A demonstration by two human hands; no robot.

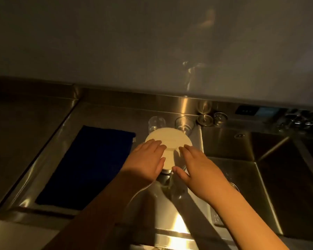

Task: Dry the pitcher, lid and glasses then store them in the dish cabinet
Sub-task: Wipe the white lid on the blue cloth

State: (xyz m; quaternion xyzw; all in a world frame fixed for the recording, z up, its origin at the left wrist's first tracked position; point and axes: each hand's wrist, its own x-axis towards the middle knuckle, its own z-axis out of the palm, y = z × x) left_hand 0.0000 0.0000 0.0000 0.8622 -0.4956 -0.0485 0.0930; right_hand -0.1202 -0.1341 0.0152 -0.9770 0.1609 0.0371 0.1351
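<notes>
Lid [168, 143] on the pitcher [172, 188], both hands laid over it.
One round pale lid sits atop one clear pitcher, which stands on the steel desk [105, 114] at the left edge of the sink [278, 168]. Left hand [146, 159] and right hand [199, 163] each rest on the lid with fingers straight and flat, so neither grip is closed around anything; the fingertips nearly meet at the lid's middle. Two glasses stand just behind the lid, one [156, 122] to the left and one [184, 123] to the right. One dark blue cloth [90, 165] lies flat on the desk, left of the pitcher. Two round metal strainers [205, 120] [220, 117] sit at the sink's back corner.
</notes>
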